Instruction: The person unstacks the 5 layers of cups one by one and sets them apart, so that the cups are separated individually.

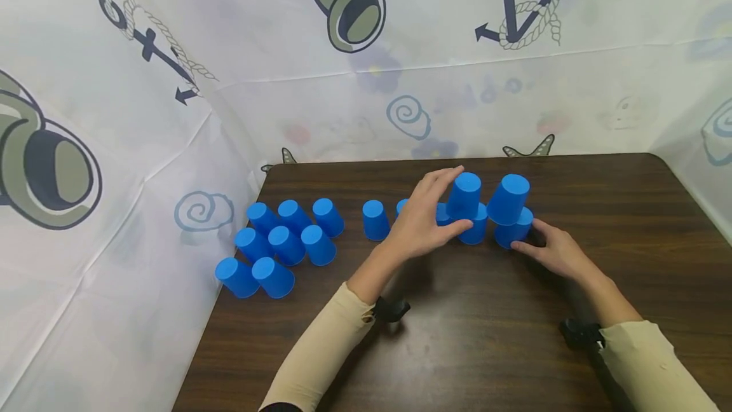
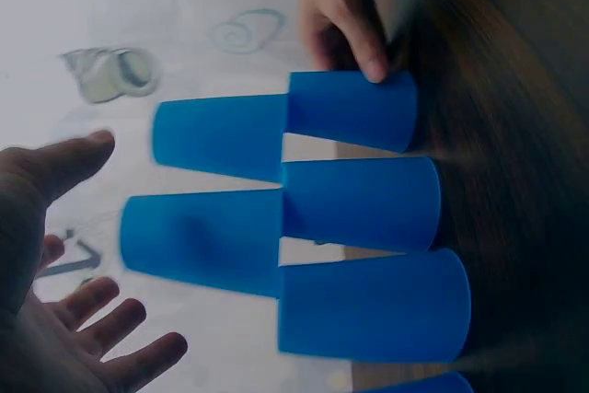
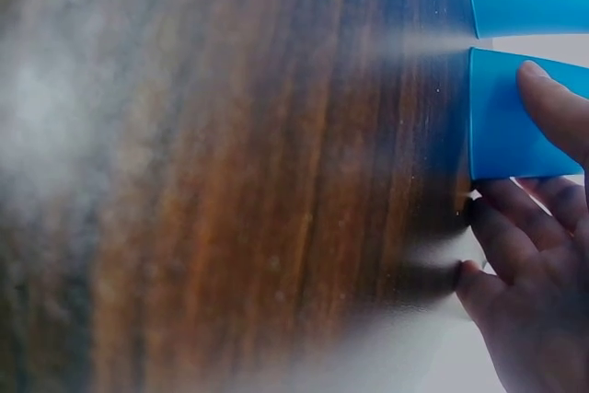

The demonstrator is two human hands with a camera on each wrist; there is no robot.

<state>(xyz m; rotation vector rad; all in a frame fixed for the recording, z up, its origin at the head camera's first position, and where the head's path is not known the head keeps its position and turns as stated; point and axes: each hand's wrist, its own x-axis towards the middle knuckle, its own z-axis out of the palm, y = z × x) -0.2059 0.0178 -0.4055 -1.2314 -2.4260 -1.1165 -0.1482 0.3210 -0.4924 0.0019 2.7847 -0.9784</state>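
Observation:
Blue cups stand upside down in a row near the back of the table, and two more sit on top of them at the right end. My left hand (image 1: 420, 218) is beside the left upper cup (image 1: 464, 196), fingers spread; in the left wrist view a gap shows between the fingers and that cup (image 2: 202, 241). The right upper cup (image 1: 509, 199) leans slightly in the head view. Below it, my right hand (image 1: 563, 253) holds the rightmost lower cup (image 1: 513, 229), with the thumb on its near side (image 3: 506, 126). My left hand partly hides the row's middle.
At the table's left side stands a group of several upside-down blue cups (image 1: 286, 245). Another blue cup (image 1: 375, 220) stands at the left end of the row. The dark wooden table (image 1: 457, 336) meets patterned white cloth (image 1: 343, 113) behind and at the sides.

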